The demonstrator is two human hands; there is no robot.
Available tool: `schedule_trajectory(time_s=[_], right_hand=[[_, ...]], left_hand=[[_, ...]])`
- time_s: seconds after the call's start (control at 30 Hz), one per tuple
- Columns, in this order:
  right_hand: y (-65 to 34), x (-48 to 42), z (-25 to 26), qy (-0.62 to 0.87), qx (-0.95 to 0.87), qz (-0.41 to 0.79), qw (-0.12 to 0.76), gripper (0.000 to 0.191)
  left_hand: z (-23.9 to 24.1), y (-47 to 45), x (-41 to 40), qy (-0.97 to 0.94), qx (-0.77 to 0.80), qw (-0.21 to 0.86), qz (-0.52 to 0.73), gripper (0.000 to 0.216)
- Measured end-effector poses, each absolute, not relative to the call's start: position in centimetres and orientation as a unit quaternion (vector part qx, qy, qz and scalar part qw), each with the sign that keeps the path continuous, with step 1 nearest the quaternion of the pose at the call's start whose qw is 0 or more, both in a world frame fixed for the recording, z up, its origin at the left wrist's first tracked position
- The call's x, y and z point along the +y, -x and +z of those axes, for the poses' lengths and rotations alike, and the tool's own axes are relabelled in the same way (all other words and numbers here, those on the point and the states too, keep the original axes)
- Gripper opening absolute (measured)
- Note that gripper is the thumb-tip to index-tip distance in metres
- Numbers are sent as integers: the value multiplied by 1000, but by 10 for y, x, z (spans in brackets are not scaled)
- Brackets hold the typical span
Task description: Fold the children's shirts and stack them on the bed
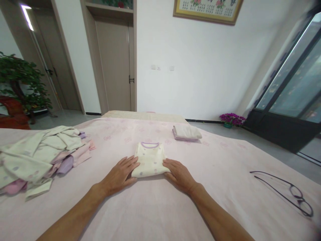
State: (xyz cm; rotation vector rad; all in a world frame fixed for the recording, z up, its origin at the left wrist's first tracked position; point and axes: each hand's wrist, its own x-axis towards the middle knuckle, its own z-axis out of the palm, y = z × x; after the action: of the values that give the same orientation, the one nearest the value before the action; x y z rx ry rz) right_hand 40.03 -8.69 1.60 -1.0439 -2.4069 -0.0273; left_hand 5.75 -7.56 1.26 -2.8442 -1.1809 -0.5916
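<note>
A small cream shirt (pixel 149 162) with pale spots and a lilac neckband lies folded into a compact bundle on the pink bed cover (pixel 147 207). Its neckline faces away from me. On its left edge rests my left hand (pixel 124 170), open, fingers stretched out over the cloth and thumb at the near corner. My right hand (pixel 178 173) lies open along the right edge, its fingertips on the fabric and its thumb partly hidden.
Crumpled clothes (pixel 42 150) are heaped at the left. Beyond the shirt, to the right, sits a stack of folded clothes (pixel 187 132). Dark-framed glasses (pixel 297 195) lie at the right. Purple flowers (pixel 232 118) stand on the floor by the wall.
</note>
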Motion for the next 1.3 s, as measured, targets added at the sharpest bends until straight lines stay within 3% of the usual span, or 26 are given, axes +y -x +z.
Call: schedule_trajectory(time_s=[0.2, 0.47, 0.57, 0.77, 0.9, 1.07, 1.3], right_hand=[[-401, -104, 27, 357, -894, 27, 268, 35], [-397, -104, 24, 313, -899, 51, 302, 65], [-396, -103, 24, 309, -894, 66, 317, 69], [-398, -107, 25, 318, -867, 128, 361, 56], [-399, -104, 20, 321, -880, 108, 334, 63], [-393, -100, 15, 352, -852, 152, 357, 33], [-370, -92, 12, 458, -747, 257, 408, 29]], left_hand=[[21, -60, -88, 916, -285, 12, -283, 33], [22, -57, -96, 934, -280, -31, -220, 48], [19, -59, -92, 920, -301, -52, -243, 37], [15, -61, -98, 854, -364, -182, -323, 30], [17, -61, -105, 808, -428, -229, -333, 31], [18, -64, -104, 786, -440, -254, -352, 31], [15, -81, -95, 700, -541, -226, -409, 32]])
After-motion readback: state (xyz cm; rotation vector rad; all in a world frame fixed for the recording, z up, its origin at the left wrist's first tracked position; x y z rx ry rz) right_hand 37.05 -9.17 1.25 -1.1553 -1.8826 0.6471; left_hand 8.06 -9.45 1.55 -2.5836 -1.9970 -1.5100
